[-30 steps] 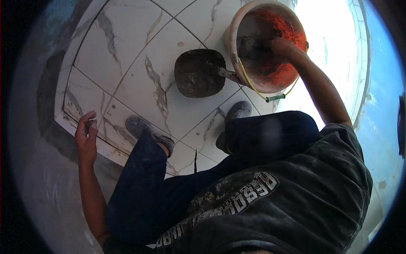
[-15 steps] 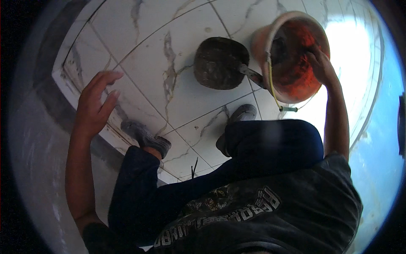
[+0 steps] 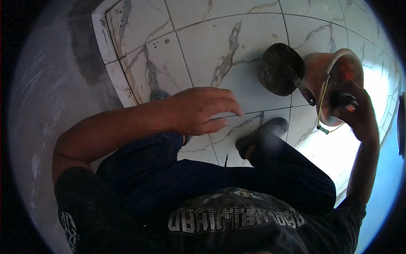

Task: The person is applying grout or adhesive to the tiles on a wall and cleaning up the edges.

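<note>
Right grip (image 3: 356, 108): fingers curled at the mouth of the orange bucket (image 3: 314, 70), near a dark, blurred mass; whether anything is held cannot be told. Pressure against the rim (image 3: 347, 51) could tip the bucket; a loose hold could spill material onto the tiles (image 3: 198, 40). Left of this grip, a dark scoop (image 3: 275, 71) points its handle (image 3: 305, 90) bucketward, where it could be snagged. Farther left, the left grip (image 3: 205, 109) hangs empty, half open. Bodyward, pale block lettering (image 3: 239, 219) crosses the dark shirt (image 3: 262, 242).
</note>
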The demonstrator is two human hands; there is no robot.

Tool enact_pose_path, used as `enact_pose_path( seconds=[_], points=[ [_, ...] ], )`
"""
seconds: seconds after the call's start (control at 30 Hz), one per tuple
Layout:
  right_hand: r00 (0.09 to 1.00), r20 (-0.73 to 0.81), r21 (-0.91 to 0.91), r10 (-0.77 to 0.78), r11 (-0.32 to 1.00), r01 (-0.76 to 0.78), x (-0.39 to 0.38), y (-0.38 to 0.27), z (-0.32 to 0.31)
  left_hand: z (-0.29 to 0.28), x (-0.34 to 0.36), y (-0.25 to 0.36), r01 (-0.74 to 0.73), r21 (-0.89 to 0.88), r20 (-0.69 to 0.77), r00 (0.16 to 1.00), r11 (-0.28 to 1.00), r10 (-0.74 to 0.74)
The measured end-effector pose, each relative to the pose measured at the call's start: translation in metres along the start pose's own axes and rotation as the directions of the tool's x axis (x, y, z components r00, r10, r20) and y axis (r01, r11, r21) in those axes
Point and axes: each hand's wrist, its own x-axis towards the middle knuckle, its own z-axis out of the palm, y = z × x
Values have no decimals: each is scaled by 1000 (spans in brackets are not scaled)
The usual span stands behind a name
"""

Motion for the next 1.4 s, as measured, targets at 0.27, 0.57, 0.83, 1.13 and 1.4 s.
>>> enact_pose_path(
  seconds=[0.27,0.57,0.83,1.13,1.4],
  points=[
    [930,224,538,-292,832,132,27,-58,117,10,32,27,9,-487,-207,970,873,-126],
    [940,209,20,-270,962,272,53,-19,131,14,13,-13,232,-304,-42,966,924,-256],
    [974,87,-803,-211,563,194,71,44,140,15,-19,-79,278,68,50,958,958,-281],
    [994,87,-836,-64,537,108,80,62,137,22,-23,-84,323,47,171,930,945,-326],
    [992,108,-862,-71,490,129,82,84,134,25,-21,-103,354,-28,98,932,935,-350]
  ],
)
